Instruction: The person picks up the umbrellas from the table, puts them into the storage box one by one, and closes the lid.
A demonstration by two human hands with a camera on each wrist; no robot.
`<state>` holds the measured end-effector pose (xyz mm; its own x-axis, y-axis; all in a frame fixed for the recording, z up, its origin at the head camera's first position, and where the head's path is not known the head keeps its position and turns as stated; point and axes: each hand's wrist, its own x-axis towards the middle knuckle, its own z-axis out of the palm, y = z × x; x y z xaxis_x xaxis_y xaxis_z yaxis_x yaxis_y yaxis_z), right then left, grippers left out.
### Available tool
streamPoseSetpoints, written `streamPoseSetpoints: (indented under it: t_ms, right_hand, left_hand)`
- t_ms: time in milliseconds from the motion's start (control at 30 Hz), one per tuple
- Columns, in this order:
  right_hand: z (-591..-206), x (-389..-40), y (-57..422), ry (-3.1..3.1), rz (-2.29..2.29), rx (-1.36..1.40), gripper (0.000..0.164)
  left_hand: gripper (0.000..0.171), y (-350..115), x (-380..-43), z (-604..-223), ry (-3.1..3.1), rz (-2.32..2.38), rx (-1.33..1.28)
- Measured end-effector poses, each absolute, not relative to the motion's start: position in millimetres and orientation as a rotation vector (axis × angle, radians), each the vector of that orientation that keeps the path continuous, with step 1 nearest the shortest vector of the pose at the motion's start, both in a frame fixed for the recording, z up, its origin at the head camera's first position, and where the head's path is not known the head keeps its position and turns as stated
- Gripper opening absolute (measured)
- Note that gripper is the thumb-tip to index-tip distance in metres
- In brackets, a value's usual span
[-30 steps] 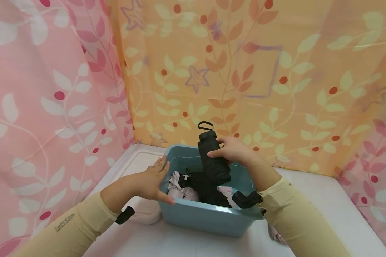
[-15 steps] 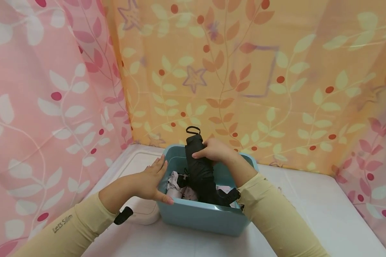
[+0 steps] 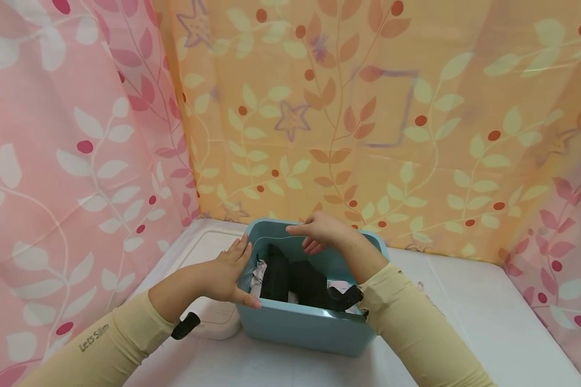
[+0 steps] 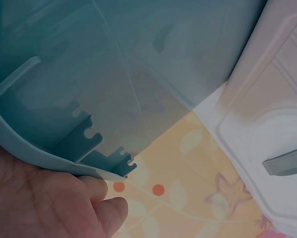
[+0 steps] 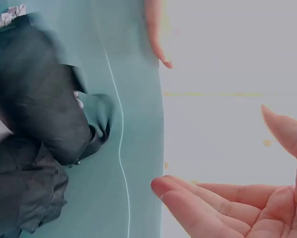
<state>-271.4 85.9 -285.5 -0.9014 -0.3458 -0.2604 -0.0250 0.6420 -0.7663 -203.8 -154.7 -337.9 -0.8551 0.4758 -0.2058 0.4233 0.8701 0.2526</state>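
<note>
A blue plastic bin (image 3: 305, 333) stands in front of me. Inside it, toward the left, lies a black folded umbrella (image 3: 275, 274), somewhat blurred in the right wrist view, where its strap (image 5: 102, 119) shows. Beside it is a second bundle of black fabric (image 3: 307, 279), partly hidden by the bin's front wall. My left hand (image 3: 225, 274) rests on the bin's left rim with its fingers spread. Over the back part of the bin, my right hand (image 3: 326, 231) holds nothing; its fingers are extended and apart from the umbrella.
Pale, crumpled patterned cloth (image 3: 257, 277) lies in the bin beneath the black things. A white lid-like panel (image 3: 205, 250) lies left of the bin on the white-covered table (image 3: 465, 301). Printed curtains (image 3: 416, 177) hang behind and at both sides.
My right hand moved left with the umbrella and let it go. The umbrella dropped from a raised, tilted position to lie at the bin's left. My left hand stayed on the rim.
</note>
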Motion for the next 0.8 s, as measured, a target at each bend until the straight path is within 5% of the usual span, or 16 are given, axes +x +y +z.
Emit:
streamPoseSetpoints:
  t_ms: [200, 800]
  right_hand:
    - [-284, -270, 90, 2.475, -1.178, -0.301, 0.074]
    - [-277, -266, 113, 2.419, -1.217, -0.390, 0.071]
  left_hand:
    - [0.129, -155, -203, -338, 2.783, 0.301, 0.680]
    - [0.127, -154, -200, -334, 2.781, 0.295, 0.701]
